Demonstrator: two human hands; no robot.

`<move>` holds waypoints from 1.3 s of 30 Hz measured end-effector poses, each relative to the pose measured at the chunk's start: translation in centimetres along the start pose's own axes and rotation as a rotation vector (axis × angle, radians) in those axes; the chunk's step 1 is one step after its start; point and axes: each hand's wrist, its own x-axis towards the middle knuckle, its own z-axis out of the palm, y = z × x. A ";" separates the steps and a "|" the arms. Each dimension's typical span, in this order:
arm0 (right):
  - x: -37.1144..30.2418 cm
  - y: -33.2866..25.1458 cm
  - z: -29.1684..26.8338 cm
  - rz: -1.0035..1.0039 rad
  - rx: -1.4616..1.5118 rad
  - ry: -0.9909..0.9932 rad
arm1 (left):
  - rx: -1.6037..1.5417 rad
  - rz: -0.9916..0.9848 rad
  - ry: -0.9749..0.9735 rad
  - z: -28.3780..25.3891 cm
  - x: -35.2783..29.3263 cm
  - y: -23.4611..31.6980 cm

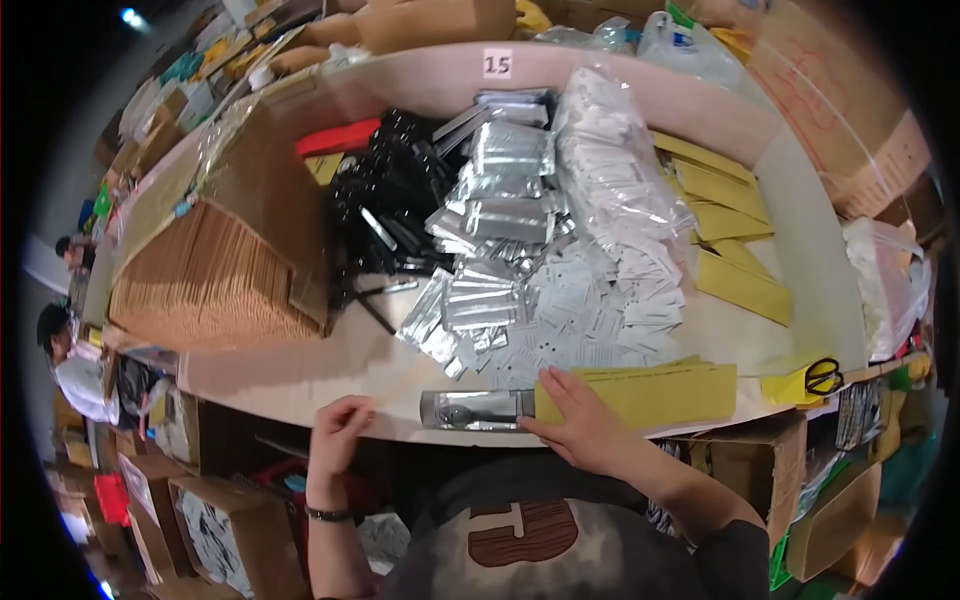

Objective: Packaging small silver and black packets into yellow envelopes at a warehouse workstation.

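A flat clear-and-silver packet [478, 410] with a dark rounded item inside lies by the table's front edge. Its right end meets a yellow paper envelope [660, 397], part of a small overlapping stack. My right hand [580, 422] rests on the envelope's left end, fingers stretched out and thumb spread toward the packet. My left hand [342, 432] hovers at the table edge, left of the packet and apart from it. Its fingers are curled together; whether anything small is between them is hidden. Silver foil pouches [485, 295] and small white printed slips [570, 310] are heaped beyond the packet.
A carton of brown cardboard pieces [210, 275] stands at left. Black long items [390, 190] pile beside it. A clear bag of white slips [610, 140] lies at the back, with yellow envelopes [740, 280] at right. Black-handled scissors [823, 377] lie at the right edge.
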 end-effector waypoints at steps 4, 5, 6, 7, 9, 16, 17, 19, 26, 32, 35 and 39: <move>-0.3 -0.6 -0.1 0.013 -0.022 -0.004 | 0.131 -0.084 -0.347 1.4 1.6 2.3; -0.3 -0.7 0.0 0.001 -0.019 -0.016 | 0.164 -0.109 -0.384 0.7 2.0 2.1; -0.3 -0.8 0.1 -0.002 -0.029 -0.006 | 0.186 -0.158 -0.385 0.0 2.3 1.7; -0.3 -0.9 0.2 -0.004 -0.040 0.004 | 0.180 -0.163 -0.374 -0.2 2.6 1.3; 0.0 -1.2 -0.5 -0.046 -0.116 -0.047 | 0.291 -0.161 -0.442 -0.8 3.4 0.9; 1.1 -0.6 -0.3 -0.087 -0.203 -0.106 | 0.338 -0.024 -0.270 4.9 3.8 3.5; 1.3 -0.5 -0.3 -0.100 -0.203 -0.113 | 0.331 -0.028 -0.257 4.4 3.3 3.1; 1.2 -0.6 0.0 -0.087 -0.198 -0.092 | 0.334 0.035 -0.120 2.6 1.5 1.7; 1.2 -0.9 0.3 -0.082 -0.161 -0.107 | -0.387 -0.214 0.397 -6.3 -9.4 -11.1; 1.7 -1.4 -0.1 -0.076 -0.156 -0.089 | -1.258 -0.521 0.883 -5.0 -10.3 -29.2; 1.6 -1.7 -0.4 -0.034 -0.156 -0.113 | -1.308 -0.566 0.874 -6.6 -6.6 -28.6; 1.6 -1.4 -0.2 -0.069 -0.171 -0.118 | -0.768 -0.378 1.259 -15.0 -2.9 -21.6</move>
